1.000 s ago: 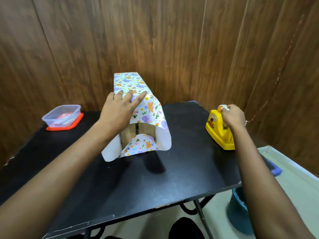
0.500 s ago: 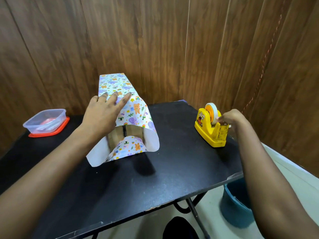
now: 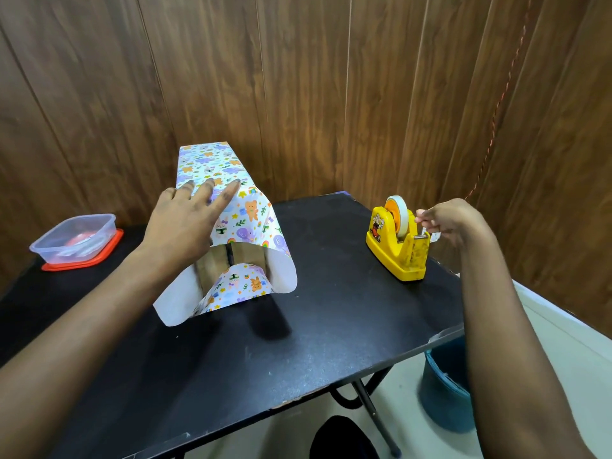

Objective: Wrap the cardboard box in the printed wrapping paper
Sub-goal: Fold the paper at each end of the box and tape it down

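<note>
- My left hand [image 3: 185, 223] lies flat on top of the wrapping paper [image 3: 231, 173], fingers straight and spread. It presses down and grips nothing.
- The cardboard box [image 3: 246, 256] sits toward the back left of the black table [image 3: 265, 352], sleeved in the paper. Its near end is open, with bare cardboard showing between loose flaps and the bottom flap curling upward.
- My right hand [image 3: 453, 220] is at the cutter end of the yellow tape dispenser [image 3: 394, 256], fingertips pinched on what looks like the free end of the tape [image 3: 434, 236]. The strip is small and pale, so I can't tell how much is drawn out.
- The dispenser stands near the table's right edge with nothing bracing it. A hard sideways pull could drag or tip it toward the blue bucket [image 3: 443, 392] below.
- A crooked tear against the cutter could leave the strip folded on itself or stuck to my fingers.
- If my left palm eases while I watch the tape, I judge the paper could spring loose and slacken around the box.
- The side flaps bow outward uncreased, so taping them like that would leave a bulging end.
</note>
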